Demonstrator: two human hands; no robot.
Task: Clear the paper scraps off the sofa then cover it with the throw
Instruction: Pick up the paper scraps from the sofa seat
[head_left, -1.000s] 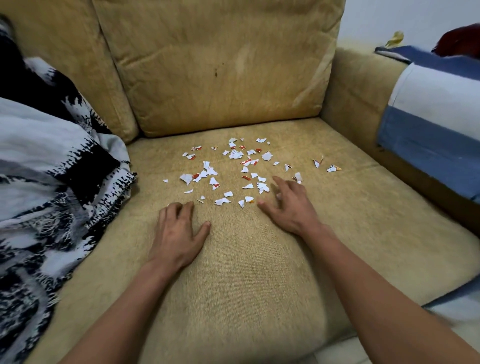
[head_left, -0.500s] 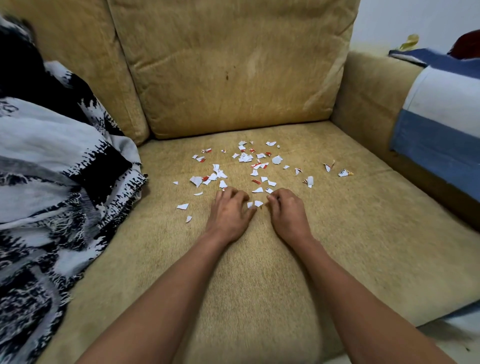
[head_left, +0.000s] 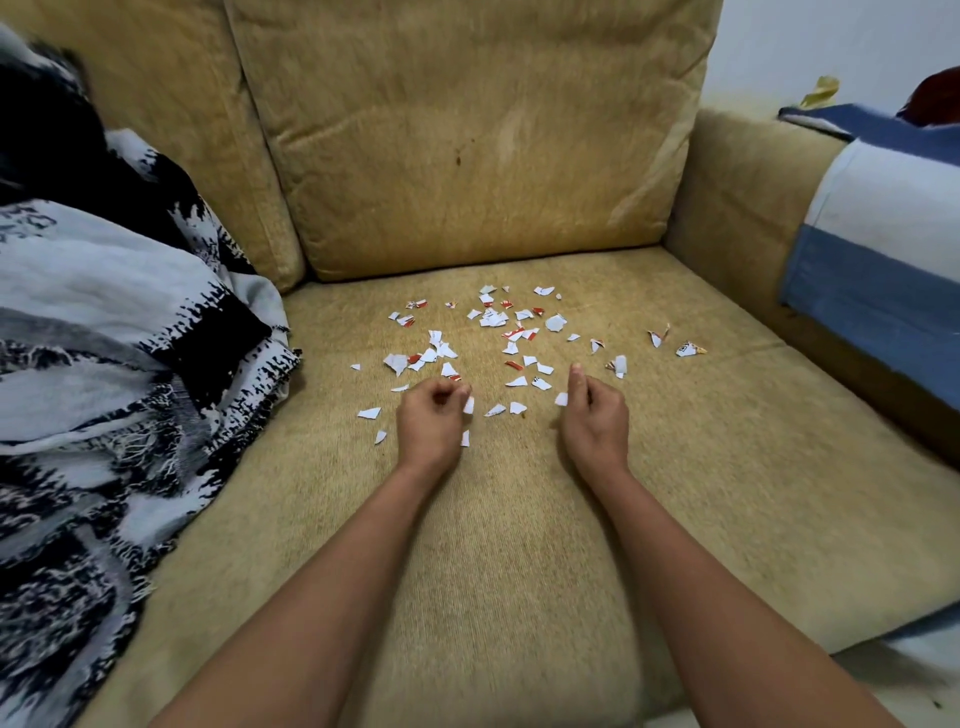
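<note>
Pinching mid-seat scraps (head_left: 491, 318): left hand (head_left: 431, 422), right hand (head_left: 595, 418)

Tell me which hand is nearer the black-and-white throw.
Left. The left hand sits right of the black-and-white throw; the right hand is farther right, both among the paper scraps.

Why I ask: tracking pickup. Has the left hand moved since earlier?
Yes. The left hand moved forward, toward the tan back cushion, reaching the torn white paper scraps.

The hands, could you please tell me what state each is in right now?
Left hand: curled, pinching a paper scrap.
Right hand: curled, pinching a second scrap.
</note>
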